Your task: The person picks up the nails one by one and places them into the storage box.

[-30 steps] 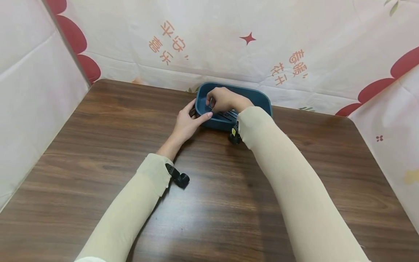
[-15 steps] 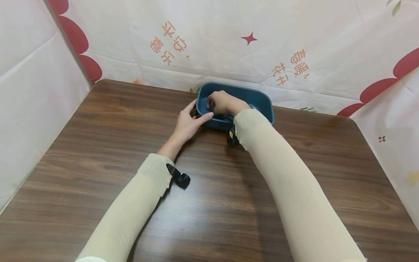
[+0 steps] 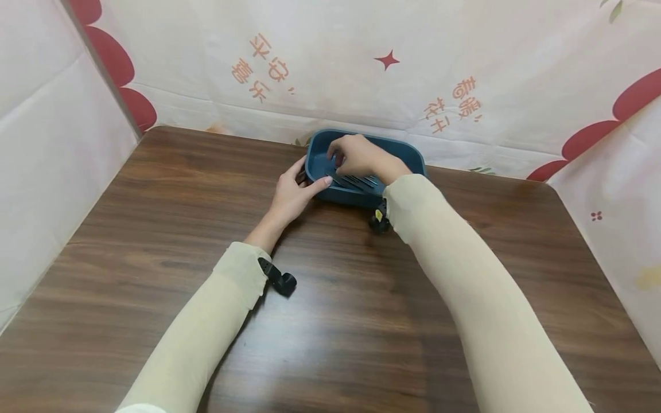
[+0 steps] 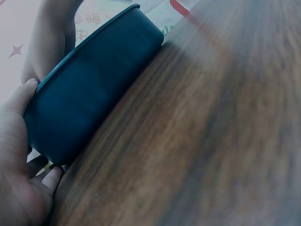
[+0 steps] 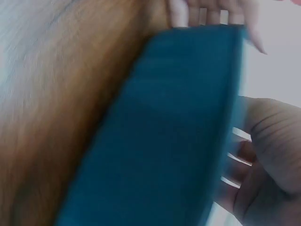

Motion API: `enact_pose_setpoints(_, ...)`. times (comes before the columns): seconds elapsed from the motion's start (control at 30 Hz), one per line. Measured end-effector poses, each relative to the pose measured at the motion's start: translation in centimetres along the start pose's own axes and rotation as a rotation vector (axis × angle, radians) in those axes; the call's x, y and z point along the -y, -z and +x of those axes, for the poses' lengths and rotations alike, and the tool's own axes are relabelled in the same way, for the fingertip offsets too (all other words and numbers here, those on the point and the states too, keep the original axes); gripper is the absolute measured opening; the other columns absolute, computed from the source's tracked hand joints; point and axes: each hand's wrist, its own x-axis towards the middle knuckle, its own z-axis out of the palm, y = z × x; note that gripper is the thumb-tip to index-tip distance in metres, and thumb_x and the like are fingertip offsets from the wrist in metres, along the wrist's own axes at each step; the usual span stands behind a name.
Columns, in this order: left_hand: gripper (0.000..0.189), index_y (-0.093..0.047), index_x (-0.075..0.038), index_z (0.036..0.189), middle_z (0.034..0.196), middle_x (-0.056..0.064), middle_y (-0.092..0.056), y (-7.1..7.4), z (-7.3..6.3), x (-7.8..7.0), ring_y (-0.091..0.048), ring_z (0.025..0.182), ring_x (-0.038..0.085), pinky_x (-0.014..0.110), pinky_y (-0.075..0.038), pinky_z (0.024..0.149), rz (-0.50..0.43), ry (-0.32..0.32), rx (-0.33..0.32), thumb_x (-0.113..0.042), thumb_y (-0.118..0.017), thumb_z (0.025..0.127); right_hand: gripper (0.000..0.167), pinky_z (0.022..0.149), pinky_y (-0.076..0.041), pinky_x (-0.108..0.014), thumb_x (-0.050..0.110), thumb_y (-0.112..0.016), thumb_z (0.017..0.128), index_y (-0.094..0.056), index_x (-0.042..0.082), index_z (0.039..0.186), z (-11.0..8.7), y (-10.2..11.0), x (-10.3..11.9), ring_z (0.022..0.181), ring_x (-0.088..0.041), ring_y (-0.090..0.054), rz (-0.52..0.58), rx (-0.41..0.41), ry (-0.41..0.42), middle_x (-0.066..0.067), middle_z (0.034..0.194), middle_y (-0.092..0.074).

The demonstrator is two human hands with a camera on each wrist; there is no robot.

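Observation:
A deep blue rectangular bin (image 3: 416, 155) with rounded corners stands at the table's back edge. My left hand (image 3: 290, 195) grips its left end, thumb over the front rim and fingers around the outer side; the left wrist view shows the thumb on the rim too. Over the bin's left part is my right hand (image 3: 356, 156), fingers loosely bent, with nothing visible held. Several slim dark and shiny utensils (image 3: 356, 182), perhaps forks, lie inside the bin below that hand. The bin wall (image 5: 174, 108) hides part of the right hand's fingers in the right wrist view.
The brown wood-grain table (image 3: 320, 310) spreads out in front of the bin. A white printed cloth (image 3: 320, 69) hangs close behind the bin, and more white cloth borders the table at left and right.
My right hand was lower in the bin with fingers closed together; it has risen slightly and its fingers have loosened. More of the utensils show. My left hand keeps its grip.

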Motion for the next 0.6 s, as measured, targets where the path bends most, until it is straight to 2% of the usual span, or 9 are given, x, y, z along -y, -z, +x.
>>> enact_pose_setpoints(0.13,0.080,-0.035,-0.013,0.158,0.158,0.013,-0.045,0.7,0.0,0.0,-0.049,0.143,0.027,0.041,-0.043,0.117,0.024,0.012,-0.022,-0.034,-0.075,0.091,0.033,0.094,-0.055,-0.044,0.011,-0.066,0.093,-0.067,0.003,0.125,-2.3,1.5,0.0,0.103,-0.029,-0.063,-0.008,-0.108,0.046,-0.016,0.115,-0.069)
enact_pose_setpoints(0.3,0.079,-0.033,-0.014,0.159,0.160,0.012,-0.041,1.4,-0.1,-0.7,-0.046,0.145,0.028,0.043,-0.040,0.119,0.054,0.029,-0.020,-0.032,-0.073,0.093,0.026,0.091,-0.055,-0.044,0.014,-0.065,0.095,-0.069,0.002,0.118,-5.6,1.8,-0.8,0.098,-0.028,-0.063,0.006,-0.235,0.061,-0.016,0.109,-0.070)
enact_pose_setpoints(0.5,0.078,-0.031,-0.004,0.158,0.160,0.021,-0.039,1.9,-1.1,-2.6,-0.043,0.146,0.037,0.047,-0.039,0.120,0.064,0.033,-0.003,-0.021,-0.071,0.094,0.026,0.085,-0.054,-0.044,0.018,-0.066,0.096,-0.068,0.003,0.117,-9.7,0.9,-2.4,0.096,-0.028,-0.063,0.049,-0.322,-0.010,-0.016,0.108,-0.068)
enact_pose_setpoints(0.6,0.078,-0.031,-0.005,0.159,0.160,0.020,-0.038,2.2,-1.1,-2.8,-0.042,0.146,0.036,0.047,-0.038,0.120,0.071,0.025,-0.002,-0.023,-0.071,0.095,0.029,0.083,-0.054,-0.045,0.024,-0.068,0.096,-0.068,0.005,0.118,-11.3,0.7,-3.0,0.096,-0.028,-0.063,0.051,-0.384,-0.062,-0.015,0.109,-0.069)
